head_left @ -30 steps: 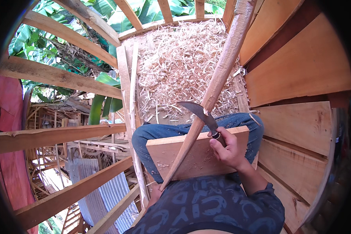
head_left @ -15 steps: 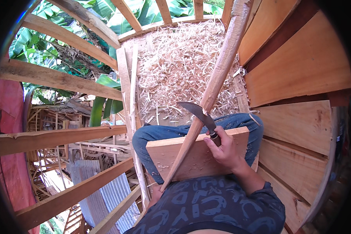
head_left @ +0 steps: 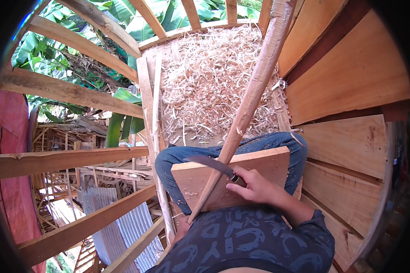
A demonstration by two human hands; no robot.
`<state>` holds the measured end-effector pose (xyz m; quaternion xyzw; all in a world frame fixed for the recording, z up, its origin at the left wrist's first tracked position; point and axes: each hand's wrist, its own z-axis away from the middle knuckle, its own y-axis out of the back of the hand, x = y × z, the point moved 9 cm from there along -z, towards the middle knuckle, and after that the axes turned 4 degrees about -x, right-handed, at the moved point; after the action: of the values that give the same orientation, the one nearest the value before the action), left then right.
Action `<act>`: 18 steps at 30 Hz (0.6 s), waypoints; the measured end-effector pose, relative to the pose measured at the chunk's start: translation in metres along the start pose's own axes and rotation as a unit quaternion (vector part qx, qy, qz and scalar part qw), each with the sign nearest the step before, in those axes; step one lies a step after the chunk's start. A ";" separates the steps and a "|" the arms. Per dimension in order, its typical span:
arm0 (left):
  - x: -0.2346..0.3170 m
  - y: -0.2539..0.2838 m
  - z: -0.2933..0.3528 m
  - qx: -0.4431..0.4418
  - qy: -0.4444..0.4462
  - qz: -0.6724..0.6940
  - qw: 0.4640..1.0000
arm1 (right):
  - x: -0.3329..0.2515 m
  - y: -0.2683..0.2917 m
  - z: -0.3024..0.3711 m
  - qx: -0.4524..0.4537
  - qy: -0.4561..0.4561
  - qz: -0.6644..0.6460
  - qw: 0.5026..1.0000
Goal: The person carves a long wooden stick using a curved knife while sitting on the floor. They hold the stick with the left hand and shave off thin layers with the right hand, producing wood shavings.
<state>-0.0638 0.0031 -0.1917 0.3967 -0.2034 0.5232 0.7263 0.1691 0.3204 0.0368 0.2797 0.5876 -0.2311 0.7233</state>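
A long wooden pole (head_left: 250, 98) slants from the top right down across my lap to my left side. My left hand (head_left: 182, 226) is closed around its lower end, partly hidden by my shirt. In my right hand (head_left: 253, 184) is the dark handle of a curved knife (head_left: 212, 163). The blade crosses the pole above my lap, its tip pointing left; it looks slightly blurred, and I cannot tell whether its edge touches the wood. A flat wooden board (head_left: 269, 170) rests across my thighs beneath the pole.
Curly wood shavings (head_left: 209, 79) cover the floor ahead. Plank panels (head_left: 346, 143) wall the right side. Wooden rails (head_left: 68, 163) stand at the left, with corrugated metal sheets (head_left: 141, 234) below and banana leaves (head_left: 173, 22) beyond.
My right hand has drawn the knife down and left along the pole, closer to my body. The pole, the board and my left hand have stayed nearly still.
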 end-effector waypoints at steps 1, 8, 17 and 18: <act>-0.001 0.000 0.001 0.002 0.000 0.000 1.000 | 0.001 -0.006 0.002 -0.048 0.009 -0.015 0.999; -0.013 -0.003 0.002 0.002 0.011 0.009 1.000 | 0.014 0.030 0.011 0.123 -0.074 -0.209 0.967; -0.007 -0.002 0.003 0.002 0.017 0.025 1.000 | 0.012 0.034 0.007 0.081 -0.088 -0.193 0.974; -0.003 -0.003 0.003 -0.002 0.016 0.024 1.000 | 0.010 0.031 0.007 0.074 -0.088 -0.191 0.975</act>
<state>-0.0617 -0.0015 -0.1936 0.3818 -0.2021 0.5469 0.7172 0.1971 0.3386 0.0318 0.1939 0.5452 -0.4313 0.6922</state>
